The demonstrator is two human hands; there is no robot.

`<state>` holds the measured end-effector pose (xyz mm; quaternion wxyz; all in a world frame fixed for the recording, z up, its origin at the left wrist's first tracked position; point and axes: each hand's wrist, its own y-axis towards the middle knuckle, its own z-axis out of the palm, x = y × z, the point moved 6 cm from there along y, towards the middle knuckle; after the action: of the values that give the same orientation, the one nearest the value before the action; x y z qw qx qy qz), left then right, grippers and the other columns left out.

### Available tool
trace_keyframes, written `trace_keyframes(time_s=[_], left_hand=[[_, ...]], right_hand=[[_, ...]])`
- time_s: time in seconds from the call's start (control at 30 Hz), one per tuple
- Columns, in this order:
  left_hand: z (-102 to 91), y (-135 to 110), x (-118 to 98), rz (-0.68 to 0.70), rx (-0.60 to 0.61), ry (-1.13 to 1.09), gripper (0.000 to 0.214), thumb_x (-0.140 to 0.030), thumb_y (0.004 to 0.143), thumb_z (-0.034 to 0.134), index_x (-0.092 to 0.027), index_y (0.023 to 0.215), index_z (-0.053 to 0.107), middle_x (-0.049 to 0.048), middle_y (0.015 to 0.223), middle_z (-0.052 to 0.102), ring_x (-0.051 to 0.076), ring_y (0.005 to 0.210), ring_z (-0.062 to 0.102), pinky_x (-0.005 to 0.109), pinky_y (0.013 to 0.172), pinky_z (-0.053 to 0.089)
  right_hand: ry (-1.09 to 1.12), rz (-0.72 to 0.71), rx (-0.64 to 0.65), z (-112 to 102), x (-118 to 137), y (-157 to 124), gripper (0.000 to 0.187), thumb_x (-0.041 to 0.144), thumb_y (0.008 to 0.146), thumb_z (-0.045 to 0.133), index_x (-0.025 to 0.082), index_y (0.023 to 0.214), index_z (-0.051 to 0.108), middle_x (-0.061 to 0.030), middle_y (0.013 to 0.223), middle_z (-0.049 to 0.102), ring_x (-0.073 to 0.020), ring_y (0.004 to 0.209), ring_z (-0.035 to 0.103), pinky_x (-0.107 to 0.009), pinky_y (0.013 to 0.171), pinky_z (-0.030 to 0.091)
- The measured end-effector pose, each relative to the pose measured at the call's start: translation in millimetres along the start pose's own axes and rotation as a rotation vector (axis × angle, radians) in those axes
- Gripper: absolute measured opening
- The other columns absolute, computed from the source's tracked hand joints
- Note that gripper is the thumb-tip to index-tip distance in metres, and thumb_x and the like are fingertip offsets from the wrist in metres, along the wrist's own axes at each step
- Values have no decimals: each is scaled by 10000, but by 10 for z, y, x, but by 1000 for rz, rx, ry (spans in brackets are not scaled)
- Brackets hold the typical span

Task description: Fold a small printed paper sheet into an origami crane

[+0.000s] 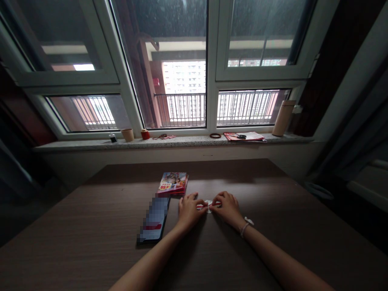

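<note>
From the head view, saw a small red-and-white piece (209,209), seemingly paper, at the table (97,226), pinched from opposite sides by left hand (190,211) and right hand (227,207), with fingertips nearly closed. Judged light, thin and easily creased; best gripped gently near both ends.

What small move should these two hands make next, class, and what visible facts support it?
Probably the left hand should steady its side of the small red-and-white piece while the right hand gently adjusts the other: their fingertips grip it from opposite sides, with white showing between them and much of it covered.
</note>
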<state>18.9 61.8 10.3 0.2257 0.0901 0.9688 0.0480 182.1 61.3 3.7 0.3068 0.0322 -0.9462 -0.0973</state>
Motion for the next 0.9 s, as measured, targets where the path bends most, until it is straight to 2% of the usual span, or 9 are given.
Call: trace_keyframes(time_s=[0.23,0.53,0.67,0.9], left_hand=[[-28,2,-22,-28,6,-40,187,-463,752,663,-357,890,733,4,1351,531,269,1281,394,513,1100,179],[29,34,49,-37,18,-56,191,-435,740,668,-377,913,724,-15,1366,514,258,1286,384,505,1095,180],[3,50,64,-23,66,-56,190,-435,754,658,-389,925,727,-17,1369,519,268,1281,397,505,1088,201],[13,106,146,47,167,-22,236,-405,796,627,-430,1017,707,-15,1419,480,296,1333,358,504,1106,192]], right_hand=[[-9,41,40,-1,9,31,154,401,684,734,295,795,713,-15,1057,575,-218,1067,489,-321,949,298],[5,45,85,33,-27,49,110,365,713,713,310,808,714,0,1079,577,-211,1096,477,-332,970,277],[21,42,100,37,-46,62,82,309,715,699,322,794,717,6,1074,585,-215,1100,477,-338,964,281],[32,34,164,54,-127,128,146,253,699,686,335,812,728,5,1065,590,-214,1095,482,-345,972,279]])
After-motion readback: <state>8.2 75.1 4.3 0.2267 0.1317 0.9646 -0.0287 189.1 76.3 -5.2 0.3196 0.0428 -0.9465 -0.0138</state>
